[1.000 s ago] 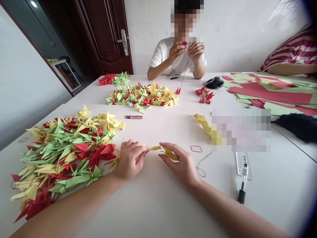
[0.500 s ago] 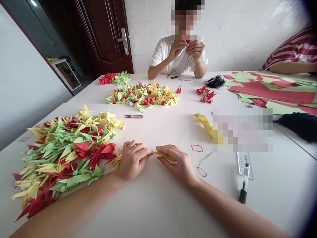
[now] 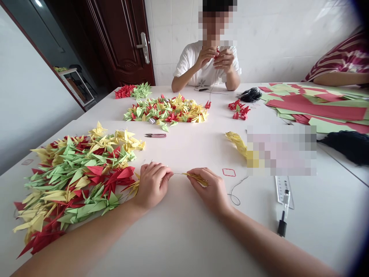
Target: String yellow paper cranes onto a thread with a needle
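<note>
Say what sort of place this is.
Probably a small craft workroom: heaps of folded paper figures and loose coloured paper strips cover parts of a shared white table, with thread snips lying among them.

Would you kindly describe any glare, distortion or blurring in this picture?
In the head view, glare streaks the upper-right wall, the door leans, perhaps from lens distortion, and the right corners darken; in the head view, pixel blocks hide part of the opposite person and the table, while the thread between left hand and right hand shows only thinly.
</note>
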Demonstrator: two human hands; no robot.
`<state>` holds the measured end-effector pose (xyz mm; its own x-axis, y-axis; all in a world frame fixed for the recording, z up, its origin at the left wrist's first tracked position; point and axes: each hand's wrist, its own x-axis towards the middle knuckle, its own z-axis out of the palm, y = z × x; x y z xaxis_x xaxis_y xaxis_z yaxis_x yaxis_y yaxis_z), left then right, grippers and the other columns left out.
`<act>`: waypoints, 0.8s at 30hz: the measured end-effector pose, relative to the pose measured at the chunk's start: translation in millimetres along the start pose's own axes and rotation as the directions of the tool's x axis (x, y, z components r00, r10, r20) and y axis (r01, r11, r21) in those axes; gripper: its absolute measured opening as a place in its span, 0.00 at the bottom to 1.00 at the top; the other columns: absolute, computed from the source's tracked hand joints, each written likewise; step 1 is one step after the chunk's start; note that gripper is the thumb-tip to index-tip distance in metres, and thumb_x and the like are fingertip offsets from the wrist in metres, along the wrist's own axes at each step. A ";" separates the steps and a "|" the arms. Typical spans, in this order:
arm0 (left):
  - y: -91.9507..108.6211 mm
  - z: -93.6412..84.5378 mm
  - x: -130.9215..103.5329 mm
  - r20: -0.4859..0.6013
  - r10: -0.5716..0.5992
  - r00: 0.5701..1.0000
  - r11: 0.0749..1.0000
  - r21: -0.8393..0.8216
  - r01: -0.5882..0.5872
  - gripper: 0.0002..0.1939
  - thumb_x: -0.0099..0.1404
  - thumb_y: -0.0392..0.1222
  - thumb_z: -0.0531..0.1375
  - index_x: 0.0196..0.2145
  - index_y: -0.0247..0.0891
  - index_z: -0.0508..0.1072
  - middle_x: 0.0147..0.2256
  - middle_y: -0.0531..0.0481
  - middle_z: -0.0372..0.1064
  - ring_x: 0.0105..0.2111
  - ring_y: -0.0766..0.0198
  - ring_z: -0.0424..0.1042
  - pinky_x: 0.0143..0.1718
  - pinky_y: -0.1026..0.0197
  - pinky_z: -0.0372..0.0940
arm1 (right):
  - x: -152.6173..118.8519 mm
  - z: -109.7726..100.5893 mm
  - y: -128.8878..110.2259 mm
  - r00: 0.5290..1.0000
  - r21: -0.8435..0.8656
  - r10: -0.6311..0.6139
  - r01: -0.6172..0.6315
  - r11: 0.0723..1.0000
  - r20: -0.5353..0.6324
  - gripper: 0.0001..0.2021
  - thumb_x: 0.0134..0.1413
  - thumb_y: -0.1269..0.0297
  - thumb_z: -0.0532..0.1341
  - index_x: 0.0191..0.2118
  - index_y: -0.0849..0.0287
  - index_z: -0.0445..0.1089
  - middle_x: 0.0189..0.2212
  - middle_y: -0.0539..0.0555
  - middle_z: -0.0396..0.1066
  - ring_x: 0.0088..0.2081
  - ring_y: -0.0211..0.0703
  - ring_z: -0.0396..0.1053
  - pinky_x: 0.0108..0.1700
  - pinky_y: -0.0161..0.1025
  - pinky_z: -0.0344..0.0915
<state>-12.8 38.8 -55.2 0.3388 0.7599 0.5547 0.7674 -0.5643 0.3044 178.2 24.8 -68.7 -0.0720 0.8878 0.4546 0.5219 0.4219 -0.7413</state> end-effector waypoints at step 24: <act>3.1 -0.5 -4.4 0.047 0.238 0.970 0.971 -0.009 -0.238 0.09 0.66 0.35 0.57 0.43 0.42 0.73 0.29 0.54 0.77 0.36 0.63 0.73 0.41 0.56 0.53 | -1.1 0.2 -1.8 0.981 0.097 0.076 -0.094 0.991 0.178 0.15 0.52 0.65 0.63 0.47 0.51 0.66 0.40 0.49 0.76 0.40 0.42 0.75 0.43 0.40 0.73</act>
<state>-12.2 33.5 -56.3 0.5369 0.6183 0.5739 0.6597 -0.7317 0.1712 177.2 23.0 -68.0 -0.1820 0.9359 0.3017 0.4417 0.3520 -0.8252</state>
